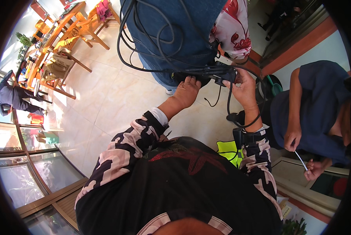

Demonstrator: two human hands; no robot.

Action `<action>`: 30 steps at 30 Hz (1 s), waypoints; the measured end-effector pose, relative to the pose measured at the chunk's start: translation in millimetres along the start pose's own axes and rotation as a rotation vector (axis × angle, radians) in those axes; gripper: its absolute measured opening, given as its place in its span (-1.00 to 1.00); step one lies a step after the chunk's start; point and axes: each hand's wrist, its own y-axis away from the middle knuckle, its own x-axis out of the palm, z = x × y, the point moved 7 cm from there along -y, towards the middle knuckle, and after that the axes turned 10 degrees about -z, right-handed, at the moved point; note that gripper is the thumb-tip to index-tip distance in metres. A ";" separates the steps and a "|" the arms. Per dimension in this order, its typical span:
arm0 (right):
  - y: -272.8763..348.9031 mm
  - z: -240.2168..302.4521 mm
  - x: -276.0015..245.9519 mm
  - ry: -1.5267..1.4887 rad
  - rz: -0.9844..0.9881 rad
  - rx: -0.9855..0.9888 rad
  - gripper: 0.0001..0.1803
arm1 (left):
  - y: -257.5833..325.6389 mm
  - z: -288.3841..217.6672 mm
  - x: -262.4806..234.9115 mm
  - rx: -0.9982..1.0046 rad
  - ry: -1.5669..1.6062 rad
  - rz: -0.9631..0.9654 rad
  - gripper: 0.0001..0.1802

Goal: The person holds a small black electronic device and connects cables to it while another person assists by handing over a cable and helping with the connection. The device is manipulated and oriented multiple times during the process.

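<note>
My left hand (187, 91) rests against a black pouch (183, 76) at the waist of a person in blue denim (171, 31) standing in front of me. My right hand (244, 88) grips a small black device (224, 74) with black cables (144, 39) running from it. The cables loop over the denim and one hangs down past my right wrist. Both forearms wear camouflage sleeves.
A second person in dark blue (316, 105) crouches at the right holding a thin white stick (301, 159). Wooden chairs (85, 27) and a long table (54, 35) stand at the upper left on a tiled floor (112, 98). Glass panels (34, 172) line the left.
</note>
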 end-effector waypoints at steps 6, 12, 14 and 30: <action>0.5 0.2 0.5 -0.071 -0.075 -0.020 -0.42 | -4.6 8.7 0.2 -0.052 0.175 0.129 -0.49; 2.9 -8.3 1.1 -0.022 -0.007 0.025 -0.40 | -10.3 9.6 1.3 -0.043 0.160 0.135 -0.47; 3.7 -9.2 1.1 -0.023 0.001 0.018 -0.40 | -12.2 10.0 2.5 -0.042 0.163 0.123 -0.48; 17.8 -8.6 3.6 0.076 0.028 0.015 -0.40 | -20.5 13.7 12.6 -0.085 0.262 0.168 -0.37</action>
